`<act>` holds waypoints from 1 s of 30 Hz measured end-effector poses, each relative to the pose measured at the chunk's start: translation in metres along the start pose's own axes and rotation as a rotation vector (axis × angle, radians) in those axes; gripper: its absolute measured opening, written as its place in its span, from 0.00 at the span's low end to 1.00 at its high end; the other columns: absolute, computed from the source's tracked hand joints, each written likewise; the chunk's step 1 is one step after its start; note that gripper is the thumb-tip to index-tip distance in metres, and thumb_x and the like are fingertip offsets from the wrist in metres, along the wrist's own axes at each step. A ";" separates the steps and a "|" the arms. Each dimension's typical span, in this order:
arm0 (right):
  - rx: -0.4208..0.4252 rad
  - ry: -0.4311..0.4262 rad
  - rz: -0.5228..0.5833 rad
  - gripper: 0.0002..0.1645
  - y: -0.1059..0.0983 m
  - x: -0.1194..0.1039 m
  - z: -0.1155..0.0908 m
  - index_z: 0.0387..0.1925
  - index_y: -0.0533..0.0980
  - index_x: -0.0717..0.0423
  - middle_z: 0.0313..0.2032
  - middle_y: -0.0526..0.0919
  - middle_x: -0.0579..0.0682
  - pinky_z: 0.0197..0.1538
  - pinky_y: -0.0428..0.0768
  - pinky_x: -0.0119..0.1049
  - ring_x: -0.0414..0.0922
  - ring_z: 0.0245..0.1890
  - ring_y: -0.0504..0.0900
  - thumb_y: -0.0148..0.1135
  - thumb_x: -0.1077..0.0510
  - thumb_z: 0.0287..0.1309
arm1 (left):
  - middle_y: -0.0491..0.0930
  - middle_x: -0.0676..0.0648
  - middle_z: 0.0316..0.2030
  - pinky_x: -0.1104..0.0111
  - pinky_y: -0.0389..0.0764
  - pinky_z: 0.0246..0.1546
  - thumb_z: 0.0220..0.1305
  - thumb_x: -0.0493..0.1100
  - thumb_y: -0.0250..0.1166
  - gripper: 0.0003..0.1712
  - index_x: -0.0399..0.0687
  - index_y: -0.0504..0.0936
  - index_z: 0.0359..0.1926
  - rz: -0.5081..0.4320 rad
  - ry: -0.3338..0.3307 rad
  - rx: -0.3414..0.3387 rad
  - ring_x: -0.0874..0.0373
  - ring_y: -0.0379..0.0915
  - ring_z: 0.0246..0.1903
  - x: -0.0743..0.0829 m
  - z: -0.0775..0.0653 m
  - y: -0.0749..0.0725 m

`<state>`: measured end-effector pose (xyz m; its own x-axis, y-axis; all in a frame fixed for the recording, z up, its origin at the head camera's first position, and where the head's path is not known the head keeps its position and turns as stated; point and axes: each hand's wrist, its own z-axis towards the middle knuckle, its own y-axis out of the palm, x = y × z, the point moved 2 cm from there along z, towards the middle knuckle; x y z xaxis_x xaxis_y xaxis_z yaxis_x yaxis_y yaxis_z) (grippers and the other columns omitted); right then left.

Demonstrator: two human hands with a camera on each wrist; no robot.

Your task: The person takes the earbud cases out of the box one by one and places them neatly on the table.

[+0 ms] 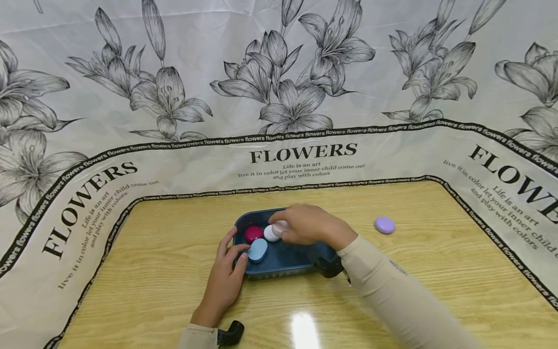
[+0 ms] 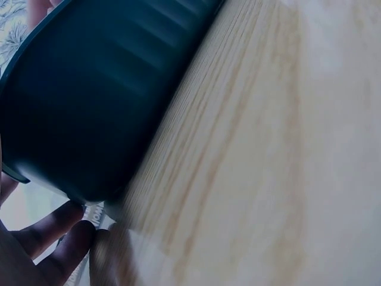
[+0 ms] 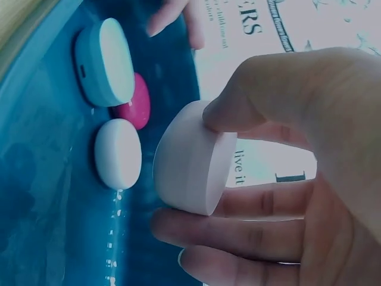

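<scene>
A dark blue tray (image 1: 283, 266) with low walls stands on the table. My left hand (image 1: 227, 276) holds its left end, fingers at the rim and outer wall; fingertips also show over the rim in the right wrist view. Above the tray floor, my right hand (image 1: 305, 224) pinches a pale pinkish-white rounded case (image 3: 190, 158) between thumb and fingers. Inside the tray are a light blue rounded case (image 1: 257, 250) with a small dark slot, a crimson rounded piece (image 1: 253, 234) and a white rounded piece (image 3: 118, 154). The right hand and forearm cover the tray's right part.
A lilac rounded piece (image 1: 385, 225) lies on the wooden table (image 1: 165, 252), right of the tray. A flower-printed cloth (image 1: 301, 167) rises behind the table and along its sides. Black wrist mounts (image 1: 233, 333) sit at both cuffs.
</scene>
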<state>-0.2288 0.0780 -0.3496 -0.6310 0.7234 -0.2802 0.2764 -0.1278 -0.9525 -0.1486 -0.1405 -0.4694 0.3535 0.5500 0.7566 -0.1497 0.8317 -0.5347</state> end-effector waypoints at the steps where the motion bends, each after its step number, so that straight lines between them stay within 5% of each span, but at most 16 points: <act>1: 0.012 0.004 0.011 0.26 0.000 0.000 -0.001 0.65 0.76 0.44 0.54 0.83 0.47 0.49 0.76 0.42 0.43 0.45 0.80 0.61 0.52 0.65 | 0.54 0.52 0.76 0.44 0.70 0.59 0.76 0.43 0.56 0.13 0.48 0.83 0.54 0.002 0.005 0.003 0.47 0.57 0.71 0.000 0.000 0.000; 6: 0.068 0.015 0.084 0.26 -0.001 0.002 -0.007 0.64 0.77 0.45 0.51 0.83 0.46 0.45 0.75 0.40 0.41 0.39 0.77 0.60 0.53 0.65 | 0.55 0.52 0.76 0.45 0.70 0.59 0.76 0.43 0.56 0.13 0.49 0.83 0.54 0.001 0.011 0.002 0.47 0.58 0.71 0.000 0.002 0.000; 21: 0.184 -0.053 0.263 0.24 -0.001 0.017 -0.026 0.57 0.78 0.46 0.49 0.80 0.45 0.41 0.74 0.40 0.44 0.39 0.75 0.62 0.61 0.58 | 0.53 0.56 0.76 0.46 0.69 0.61 0.76 0.43 0.55 0.14 0.51 0.83 0.54 -0.006 -0.015 -0.005 0.51 0.56 0.72 -0.001 0.005 0.000; 30: 0.223 -0.081 0.362 0.18 0.004 0.014 -0.038 0.61 0.77 0.43 0.56 0.79 0.42 0.47 0.77 0.46 0.43 0.41 0.77 0.59 0.51 0.72 | 0.53 0.56 0.76 0.47 0.68 0.61 0.77 0.44 0.55 0.13 0.52 0.83 0.54 -0.009 -0.030 -0.016 0.51 0.55 0.72 -0.003 0.000 0.000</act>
<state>-0.2091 0.1138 -0.3524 -0.5791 0.5506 -0.6012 0.3328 -0.5135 -0.7909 -0.1494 -0.1416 -0.4719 0.3271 0.5447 0.7722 -0.1318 0.8354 -0.5336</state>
